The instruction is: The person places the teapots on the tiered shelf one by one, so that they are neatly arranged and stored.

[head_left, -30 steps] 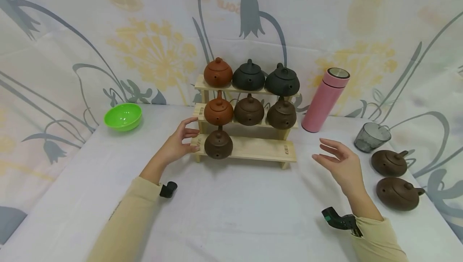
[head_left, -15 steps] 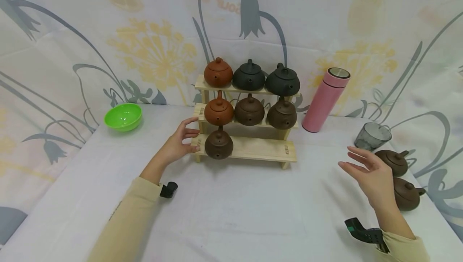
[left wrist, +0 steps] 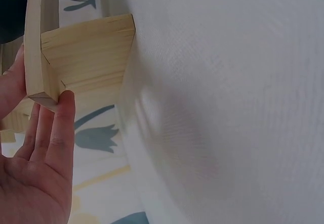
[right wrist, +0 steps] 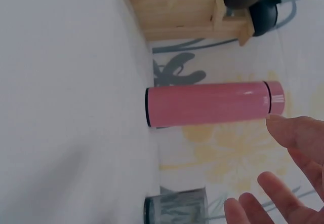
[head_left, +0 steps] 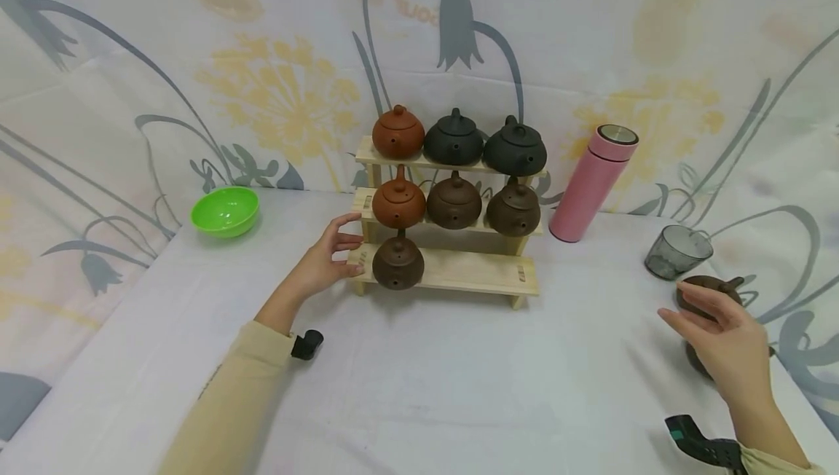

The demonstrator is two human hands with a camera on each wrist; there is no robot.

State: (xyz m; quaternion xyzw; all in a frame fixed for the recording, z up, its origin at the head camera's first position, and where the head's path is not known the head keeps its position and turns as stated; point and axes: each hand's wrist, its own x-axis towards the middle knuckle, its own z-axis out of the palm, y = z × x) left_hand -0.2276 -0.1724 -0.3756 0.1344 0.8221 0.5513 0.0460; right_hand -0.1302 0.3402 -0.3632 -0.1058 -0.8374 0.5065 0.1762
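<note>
My left hand holds the left end of the wooden tiered stand's lowest shelf; in the left wrist view the thumb lies on one side of the board and fingertips on the other. Beside it on that shelf sits a brown teapot. My right hand, with nothing between thumb and fingers, hovers at the right over two dark brown teapots and partly covers both. The farther teapot shows its top; of the nearer teapot only small parts show.
The middle shelf bears an orange teapot and two brown ones; the top one bears a reddish teapot and two black ones. Right of the stand are a pink thermos and a grey glass. A green bowl stands left.
My right hand has moved right and toward me, from beside the stand to over the two brown teapots. The left hand has stayed on the stand.
</note>
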